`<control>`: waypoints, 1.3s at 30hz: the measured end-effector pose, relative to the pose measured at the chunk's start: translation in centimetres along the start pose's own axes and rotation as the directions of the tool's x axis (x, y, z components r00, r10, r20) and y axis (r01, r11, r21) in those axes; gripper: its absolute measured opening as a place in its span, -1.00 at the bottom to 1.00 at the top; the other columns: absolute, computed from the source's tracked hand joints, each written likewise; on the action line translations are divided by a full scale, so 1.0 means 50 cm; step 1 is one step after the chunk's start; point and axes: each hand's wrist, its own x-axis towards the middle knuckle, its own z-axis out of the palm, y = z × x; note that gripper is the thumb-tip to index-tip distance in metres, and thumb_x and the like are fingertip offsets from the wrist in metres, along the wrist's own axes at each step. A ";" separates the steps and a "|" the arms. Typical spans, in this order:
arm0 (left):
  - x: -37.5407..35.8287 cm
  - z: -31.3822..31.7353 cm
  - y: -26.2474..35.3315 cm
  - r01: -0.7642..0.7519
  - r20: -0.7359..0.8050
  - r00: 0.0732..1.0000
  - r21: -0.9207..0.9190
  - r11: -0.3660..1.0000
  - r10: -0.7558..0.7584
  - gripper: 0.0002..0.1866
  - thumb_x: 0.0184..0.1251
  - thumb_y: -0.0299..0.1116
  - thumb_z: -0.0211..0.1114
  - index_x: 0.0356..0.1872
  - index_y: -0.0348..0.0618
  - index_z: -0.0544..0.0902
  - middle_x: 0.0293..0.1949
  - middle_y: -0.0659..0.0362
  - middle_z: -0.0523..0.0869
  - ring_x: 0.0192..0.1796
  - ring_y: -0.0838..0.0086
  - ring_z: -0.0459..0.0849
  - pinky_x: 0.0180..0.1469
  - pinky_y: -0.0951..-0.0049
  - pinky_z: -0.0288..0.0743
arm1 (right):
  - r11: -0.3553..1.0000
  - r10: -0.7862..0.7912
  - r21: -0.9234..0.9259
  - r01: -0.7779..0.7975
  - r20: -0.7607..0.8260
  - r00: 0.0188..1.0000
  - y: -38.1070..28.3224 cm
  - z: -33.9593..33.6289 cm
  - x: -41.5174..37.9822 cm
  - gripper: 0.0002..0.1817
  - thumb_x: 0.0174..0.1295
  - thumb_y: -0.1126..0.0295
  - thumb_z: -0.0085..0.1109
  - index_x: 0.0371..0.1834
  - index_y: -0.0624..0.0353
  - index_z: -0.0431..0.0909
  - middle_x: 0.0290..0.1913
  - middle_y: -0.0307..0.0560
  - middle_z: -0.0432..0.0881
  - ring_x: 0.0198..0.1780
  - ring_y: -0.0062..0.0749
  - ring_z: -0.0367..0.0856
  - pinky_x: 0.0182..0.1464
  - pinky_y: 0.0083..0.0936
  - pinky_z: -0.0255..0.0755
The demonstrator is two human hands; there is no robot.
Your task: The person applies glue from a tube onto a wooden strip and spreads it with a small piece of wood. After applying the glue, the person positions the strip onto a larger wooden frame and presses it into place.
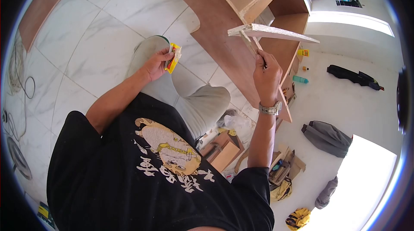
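My left hand (pixel 158 63) is closed on a small yellow and red packet (pixel 174 58), held above my knee. My right hand (pixel 267 75), with a watch at the wrist, is closed round a thin strip (pixel 249 42) beside the wooden cabinet. The strip's upper end meets the underside of a pale-edged board (pixel 271 31), which sticks out from the wooden cabinet (pixel 224 37). Whether the strip is fixed to that board cannot be made out.
A long brown panel (pixel 43 4) lies on the tiled floor at the upper left, near a coiled cable (pixel 16 65). Wood pieces (pixel 222 150) and a bag (pixel 282 189) are low on the right. Clothes (pixel 327 138) are by the white wall.
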 end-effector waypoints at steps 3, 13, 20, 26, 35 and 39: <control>-0.004 0.007 0.000 -0.023 0.009 1.000 -0.034 0.999 0.023 -0.69 0.47 -0.41 0.32 0.19 -0.14 0.61 -0.03 0.25 0.75 0.02 0.56 0.73 0.11 0.51 0.60 | 0.992 -0.021 -0.122 0.008 -0.109 0.994 -0.033 -0.014 0.003 -0.83 0.36 0.53 0.16 -0.06 0.31 0.68 -0.23 0.12 0.69 -0.26 -0.10 0.68 -0.18 -0.29 0.53; -0.080 0.198 0.083 -0.300 0.044 0.953 0.258 0.918 0.299 -0.66 0.40 -0.47 0.40 0.16 -0.20 0.60 -0.05 0.22 0.74 0.02 0.56 0.70 0.14 0.50 0.59 | 0.968 0.108 0.217 -0.129 0.107 0.988 -0.137 0.046 -0.134 -0.75 0.24 0.57 0.33 -0.01 0.29 0.63 -0.13 0.08 0.64 -0.23 -0.06 0.69 -0.20 -0.29 0.57; -0.112 0.279 0.110 -0.455 0.090 0.876 0.481 0.750 0.474 -0.69 0.39 -0.45 0.43 0.08 -0.26 0.62 -0.10 0.22 0.74 -0.05 0.63 0.67 0.05 0.54 0.56 | 0.905 0.177 0.377 -0.196 0.085 0.980 -0.213 0.075 -0.196 -0.71 0.18 0.58 0.36 -0.01 0.27 0.63 -0.14 0.06 0.64 -0.25 -0.12 0.70 -0.26 -0.34 0.56; -0.127 0.308 0.107 -0.486 0.171 0.863 0.534 0.692 0.474 -0.75 0.41 -0.48 0.39 0.05 -0.26 0.62 -0.09 0.22 0.74 -0.07 0.63 0.67 0.05 0.54 0.56 | 0.891 0.169 0.422 -0.169 0.038 0.985 -0.205 0.044 -0.198 -0.72 0.17 0.59 0.35 -0.03 0.27 0.64 -0.14 0.06 0.64 -0.27 -0.05 0.69 -0.24 -0.33 0.55; -0.142 0.350 0.109 -0.611 0.376 0.791 0.535 0.583 0.483 -0.81 0.43 -0.50 0.37 0.01 -0.23 0.63 -0.12 0.22 0.74 -0.12 0.64 0.66 -0.04 0.59 0.56 | 0.876 0.211 0.454 -0.164 -0.054 0.976 -0.210 0.006 -0.209 -0.75 0.17 0.55 0.38 -0.06 0.23 0.68 -0.16 0.00 0.65 -0.30 -0.17 0.65 -0.27 -0.38 0.53; -0.133 0.359 0.121 -0.736 0.523 0.662 0.589 0.333 0.537 -0.86 0.42 -0.51 0.38 -0.07 -0.22 0.66 -0.17 0.17 0.73 -0.17 0.63 0.64 -0.14 0.64 0.53 | 0.878 0.241 0.450 -0.164 -0.119 0.963 -0.222 0.007 -0.215 -0.75 0.18 0.55 0.38 -0.06 0.22 0.68 -0.17 -0.02 0.65 -0.36 -0.24 0.64 -0.36 -0.44 0.49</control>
